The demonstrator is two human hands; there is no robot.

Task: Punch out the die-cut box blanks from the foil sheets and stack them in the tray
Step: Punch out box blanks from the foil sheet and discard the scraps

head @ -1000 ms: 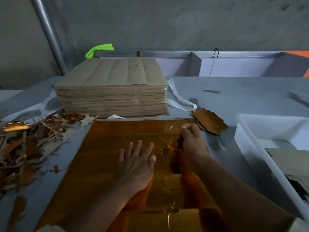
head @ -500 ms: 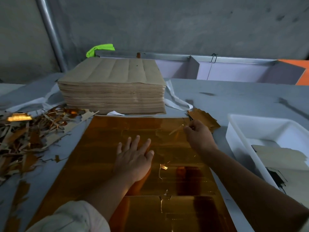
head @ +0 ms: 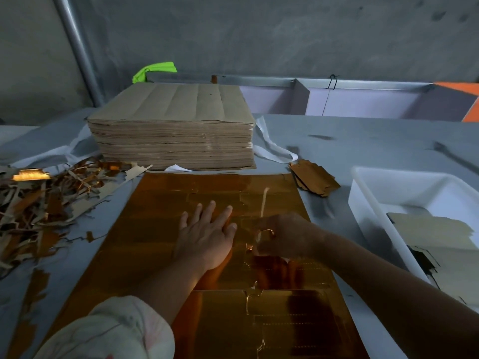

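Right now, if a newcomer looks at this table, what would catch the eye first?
The shiny gold foil sheet in the middle stands out first: the left hand lies flat on it and the right hand pinches a thin pale strip. Behind it rises a thick stack of brown sheets; a scrap pile lies left, a white tray right.

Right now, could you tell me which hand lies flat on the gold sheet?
The left hand, fingers spread; the right hand pinches a thin strip.

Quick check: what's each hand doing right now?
Left hand: open, pressing flat on the foil sheet.
Right hand: pinching a thin waste strip.
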